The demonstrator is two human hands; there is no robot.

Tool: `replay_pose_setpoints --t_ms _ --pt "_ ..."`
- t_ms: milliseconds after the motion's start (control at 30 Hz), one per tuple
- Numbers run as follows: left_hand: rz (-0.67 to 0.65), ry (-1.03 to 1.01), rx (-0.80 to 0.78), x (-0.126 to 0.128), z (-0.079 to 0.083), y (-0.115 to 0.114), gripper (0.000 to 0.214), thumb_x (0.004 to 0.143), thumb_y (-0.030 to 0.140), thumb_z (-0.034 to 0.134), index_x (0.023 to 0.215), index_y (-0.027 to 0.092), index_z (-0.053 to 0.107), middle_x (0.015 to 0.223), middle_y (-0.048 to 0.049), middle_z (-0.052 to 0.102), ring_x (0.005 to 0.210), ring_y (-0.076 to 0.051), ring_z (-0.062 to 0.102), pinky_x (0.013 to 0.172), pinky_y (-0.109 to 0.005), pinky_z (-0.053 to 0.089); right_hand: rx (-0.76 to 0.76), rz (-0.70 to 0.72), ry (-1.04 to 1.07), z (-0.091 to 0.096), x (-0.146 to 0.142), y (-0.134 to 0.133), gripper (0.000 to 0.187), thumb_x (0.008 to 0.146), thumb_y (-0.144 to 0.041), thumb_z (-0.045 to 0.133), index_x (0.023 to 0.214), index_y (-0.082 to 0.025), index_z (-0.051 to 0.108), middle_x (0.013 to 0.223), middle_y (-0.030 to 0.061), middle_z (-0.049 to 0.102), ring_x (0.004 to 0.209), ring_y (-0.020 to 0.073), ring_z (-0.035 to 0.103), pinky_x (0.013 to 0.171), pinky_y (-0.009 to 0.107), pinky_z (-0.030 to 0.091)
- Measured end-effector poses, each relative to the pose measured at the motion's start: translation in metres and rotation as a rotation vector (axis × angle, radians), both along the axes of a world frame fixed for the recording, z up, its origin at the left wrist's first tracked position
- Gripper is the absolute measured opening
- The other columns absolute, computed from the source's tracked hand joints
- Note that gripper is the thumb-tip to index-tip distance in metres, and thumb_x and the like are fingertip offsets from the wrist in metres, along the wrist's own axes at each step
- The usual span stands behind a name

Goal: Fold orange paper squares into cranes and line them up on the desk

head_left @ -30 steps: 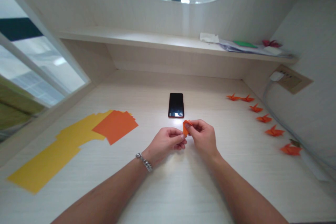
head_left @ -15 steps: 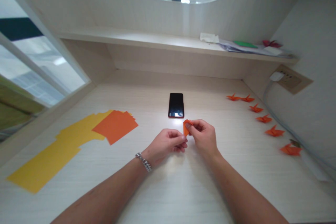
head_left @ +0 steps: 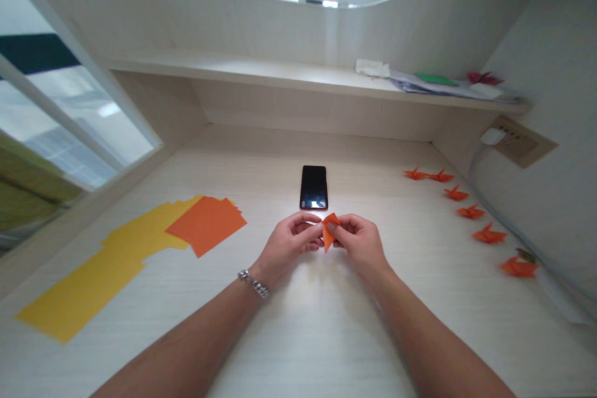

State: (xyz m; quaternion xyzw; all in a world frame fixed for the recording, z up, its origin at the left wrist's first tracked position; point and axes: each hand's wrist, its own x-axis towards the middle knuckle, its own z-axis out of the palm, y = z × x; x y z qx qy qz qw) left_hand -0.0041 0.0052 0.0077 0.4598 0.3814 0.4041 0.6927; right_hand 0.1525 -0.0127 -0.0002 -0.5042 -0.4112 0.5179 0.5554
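Note:
A small folded piece of orange paper point(head_left: 329, 237), pointed at its lower end, is held up just in front of the phone. My right hand point(head_left: 361, 237) pinches it from the right, thumb pressed on its face. From the other side, my left hand point(head_left: 298, 237) closes its thumb and fingers at the paper's left edge; the exact contact of these fingertips is partly hidden. A silver chain bracelet point(head_left: 254, 284) circles my left wrist.
Sheets of orange paper point(head_left: 205, 224) overlap yellow sheets point(head_left: 88, 289) on the left. A black phone point(head_left: 314, 186) lies beyond my hands. Several folded orange paper birds point(head_left: 489, 234) line the right side, beside a cable point(head_left: 504, 221). A shelf point(head_left: 261, 69) runs across the back.
The folded paper has turned so that its face and lower point show more. My left hand has moved up to its left edge; my right hand keeps its pinch.

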Motion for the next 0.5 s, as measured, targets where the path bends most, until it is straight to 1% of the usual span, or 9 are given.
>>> replay_pose_setpoints --t_ms 67,167,267,333,500 --pt "0.029 0.014 0.069 -0.0004 -0.0012 0.0017 0.029 0.071 0.028 0.076 0.094 0.014 0.065 0.085 -0.0069 0.07 0.076 -0.016 0.065 0.069 -0.027 0.051 -0.017 0.043 -0.001 0.0001 -0.0015 -0.0011 0.028 0.065 -0.04 0.078 0.076 -0.015 0.071 0.067 0.0048 0.071 0.058 0.0147 0.063 0.054 0.025 0.049" --pt "0.058 0.068 0.123 -0.0012 -0.002 0.0035 0.024 0.068 0.024 0.078 0.085 0.011 0.067 0.082 -0.0073 0.07 0.073 -0.015 0.065 0.067 -0.026 0.052 -0.053 0.084 0.031 0.0006 -0.0018 -0.002 0.028 0.064 -0.039 0.079 0.076 -0.015 0.07 0.068 0.0047 0.071 0.058 0.014 0.063 0.055 0.024 0.049" --pt "0.11 0.093 0.112 -0.0014 -0.0009 0.0043 0.02 0.068 0.023 0.076 0.082 0.011 0.067 0.078 -0.0068 0.071 0.069 -0.015 0.064 0.065 -0.026 0.052 -0.101 0.138 0.108 0.0028 0.0008 -0.002 0.03 0.061 -0.035 0.08 0.081 -0.016 0.07 0.073 0.0052 0.072 0.063 0.0159 0.066 0.058 0.026 0.05" --pt "0.135 0.078 0.098 -0.0013 -0.0003 0.0045 0.019 0.068 0.021 0.076 0.082 0.011 0.067 0.076 -0.0065 0.07 0.068 -0.015 0.064 0.064 -0.026 0.052 -0.125 0.148 0.152 0.0044 0.0027 -0.0017 0.031 0.059 -0.033 0.081 0.083 -0.016 0.071 0.074 0.0052 0.073 0.064 0.0163 0.066 0.059 0.027 0.051" --pt "0.11 0.038 0.071 -0.0011 -0.0013 0.004 0.019 0.068 0.02 0.075 0.083 0.011 0.066 0.076 -0.0062 0.07 0.068 -0.015 0.065 0.063 -0.026 0.051 -0.13 0.135 0.166 0.0031 0.005 0.0001 0.029 0.057 -0.029 0.082 0.081 -0.015 0.072 0.071 0.005 0.072 0.06 0.0148 0.065 0.059 0.026 0.051"
